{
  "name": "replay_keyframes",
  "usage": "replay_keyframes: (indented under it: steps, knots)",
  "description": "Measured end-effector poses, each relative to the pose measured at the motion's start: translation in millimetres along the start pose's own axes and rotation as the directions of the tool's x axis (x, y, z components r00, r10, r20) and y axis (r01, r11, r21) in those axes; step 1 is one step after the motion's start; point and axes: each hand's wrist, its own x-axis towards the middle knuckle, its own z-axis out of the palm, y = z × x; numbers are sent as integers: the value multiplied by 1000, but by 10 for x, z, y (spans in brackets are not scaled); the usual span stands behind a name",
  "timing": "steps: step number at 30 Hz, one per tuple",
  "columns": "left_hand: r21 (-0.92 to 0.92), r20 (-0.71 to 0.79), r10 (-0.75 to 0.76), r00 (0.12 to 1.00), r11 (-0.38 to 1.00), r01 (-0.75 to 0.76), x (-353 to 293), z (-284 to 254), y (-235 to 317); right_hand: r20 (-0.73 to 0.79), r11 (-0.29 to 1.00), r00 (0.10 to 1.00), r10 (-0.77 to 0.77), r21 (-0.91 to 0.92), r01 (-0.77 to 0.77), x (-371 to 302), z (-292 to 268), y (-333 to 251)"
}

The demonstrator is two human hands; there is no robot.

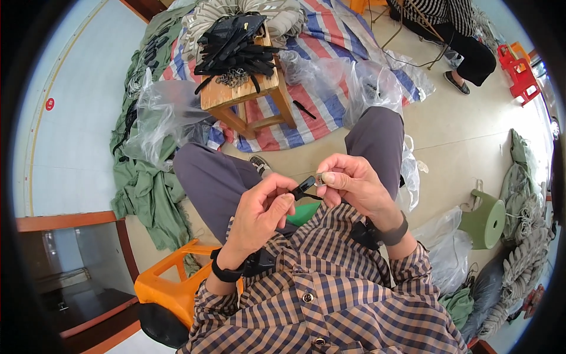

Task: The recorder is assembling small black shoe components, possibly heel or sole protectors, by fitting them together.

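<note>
Left hand: the left hand (263, 203) pinches a black piece (304, 187) between thumb and fingers.
Right hand: the right hand (356, 184) holds a small metal piece (319, 179) between thumb and fingertips, just beside the black piece's far right end.
Black piece: narrow, dark and slightly glossy, slanting up to the right, a thin black tail below it; it is held above the lap, between the knees.
Metal piece: small, silvery, shiny; its exact shape is too small to tell.
Wooden stool: beyond the left knee, the worn wooden stool (219, 100) bears a heap of black strips (236, 54) and a silvery cluster (233, 77) at its near edge.
Floor: a striped sheet (282, 134) lies under the stool.
</note>
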Motion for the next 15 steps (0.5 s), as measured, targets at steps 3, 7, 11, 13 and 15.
replay_keyframes:
  steps: [3, 7, 11, 13, 15]
  knots:
    - [-3, 97, 9, 995, 1000, -9, 22, -58, 8, 82, 998, 996, 39, -50, -34, 5, -12, 4]
    - [-66, 133, -21, 991, 997, 30, 23, -99, -22, 33, 997, 997, 65, 38, -66, 13, 12, 34]
    - [-210, 27, -14, 1000, 978, 20, 28, -70, -66, -54, 976, 997, -56, -213, 43, 36, 115, 24]
    - [-248, -1, -11, 1000, 969, 11, 37, -15, -68, -48, 951, 993, -110, -297, 91, 50, 162, 47]
    - [-235, -14, 4, 1000, 972, -7, 46, 4, -91, -32, 921, 992, -126, -376, 104, 50, 180, 70]
